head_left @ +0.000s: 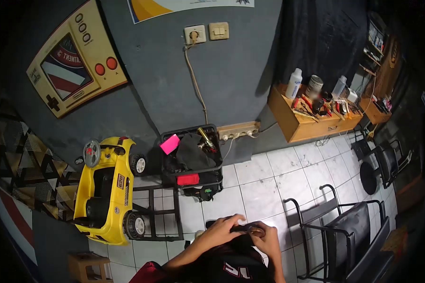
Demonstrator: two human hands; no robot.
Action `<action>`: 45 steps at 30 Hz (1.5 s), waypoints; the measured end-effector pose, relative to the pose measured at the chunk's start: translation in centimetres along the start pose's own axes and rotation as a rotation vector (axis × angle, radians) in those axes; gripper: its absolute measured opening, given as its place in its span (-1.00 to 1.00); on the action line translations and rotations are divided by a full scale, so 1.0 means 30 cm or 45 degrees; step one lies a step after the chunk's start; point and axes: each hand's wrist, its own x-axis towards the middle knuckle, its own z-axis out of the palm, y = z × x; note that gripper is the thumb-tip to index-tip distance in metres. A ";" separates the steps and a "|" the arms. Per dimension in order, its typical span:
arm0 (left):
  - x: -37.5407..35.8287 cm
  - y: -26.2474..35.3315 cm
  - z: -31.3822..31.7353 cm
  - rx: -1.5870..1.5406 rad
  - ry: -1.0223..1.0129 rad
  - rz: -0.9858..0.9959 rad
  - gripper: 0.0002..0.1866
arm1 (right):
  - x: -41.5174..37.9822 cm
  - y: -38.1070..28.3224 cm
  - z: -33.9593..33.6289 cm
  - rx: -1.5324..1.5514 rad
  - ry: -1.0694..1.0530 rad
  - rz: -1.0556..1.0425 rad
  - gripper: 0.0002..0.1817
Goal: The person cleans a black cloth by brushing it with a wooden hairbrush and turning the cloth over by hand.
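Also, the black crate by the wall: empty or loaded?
Loaded. The crate has a pink card, a gold item and dark stuff in it; how deep, cannot tell.

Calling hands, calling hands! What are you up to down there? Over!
Left hand at small dark item, right hand holding it. Item too small to identify. Nothing visibly blocking either hand. Over.

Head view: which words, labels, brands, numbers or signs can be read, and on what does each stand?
"A": under the right red button of the wall panel.
"B": under the left one.
"Nintendo": below its screen.
Too small, blurred or distorted to read: panel's other lettering, toy car plate, white bottle label, poster, shirt print.
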 end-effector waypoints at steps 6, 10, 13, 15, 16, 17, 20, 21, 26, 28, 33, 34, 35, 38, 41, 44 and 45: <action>-0.134 -0.205 -0.076 0.185 -0.062 0.100 -0.71 | -0.020 -0.014 -0.033 0.156 0.234 0.017 -0.74; -0.172 -0.211 -0.098 -0.072 -0.086 0.020 -0.76 | -0.037 -0.025 -0.011 0.101 0.303 0.163 -0.72; -0.147 -0.230 -0.059 -0.131 -0.093 -0.008 -0.73 | -0.062 -0.030 0.059 0.381 0.495 0.214 -0.58; -0.122 -0.195 -0.023 -0.308 -0.037 0.055 -0.75 | -0.071 -0.099 0.085 0.502 0.542 0.209 -0.63; -0.107 -0.167 -0.012 -0.268 0.003 0.112 -0.74 | -0.077 -0.120 0.087 0.477 0.543 0.231 -0.67; -0.097 -0.137 -0.006 -0.330 -0.024 0.086 -0.73 | -0.077 -0.120 0.089 0.379 0.506 0.296 -0.72; -0.059 -0.123 0.029 -0.396 -0.119 0.076 -0.74 | -0.079 -0.066 0.110 0.399 0.503 0.247 -0.69; -0.049 -0.122 0.050 -0.680 -0.124 0.086 -0.74 | -0.087 -0.088 0.112 0.483 0.499 0.322 -0.71; -0.027 -0.117 0.081 -0.882 -0.214 0.126 -0.65 | -0.092 -0.092 0.169 0.354 0.643 0.135 -0.85; -0.027 -0.106 0.059 -0.875 -0.244 0.133 -0.65 | -0.095 -0.095 0.184 0.396 0.698 0.076 -0.92; -0.054 -0.103 0.038 -1.033 -0.228 0.094 -0.67 | -0.117 -0.119 0.174 0.432 0.558 0.063 -0.94; -0.058 -0.107 0.028 -1.037 -0.225 0.097 -0.67 | -0.114 -0.109 0.167 0.443 0.483 0.022 -0.92; -0.065 -0.114 0.016 -1.088 -0.188 0.116 -0.68 | -0.111 -0.101 0.154 0.334 0.436 -0.104 -0.88; -0.098 -0.128 -0.023 -1.157 -0.142 0.055 -0.71 | -0.124 -0.171 0.109 0.503 0.115 0.128 -0.85; -0.122 -0.099 -0.054 -1.050 -0.094 -0.014 -0.75 | -0.112 -0.110 0.166 0.592 0.121 0.120 -0.84; -0.123 -0.132 -0.029 -1.123 -0.046 -0.003 -0.75 | -0.084 -0.099 0.188 0.451 0.200 -0.101 -0.77; -0.129 -0.127 -0.034 -1.123 -0.043 -0.007 -0.75 | -0.080 -0.145 0.187 0.526 0.200 -0.073 -0.76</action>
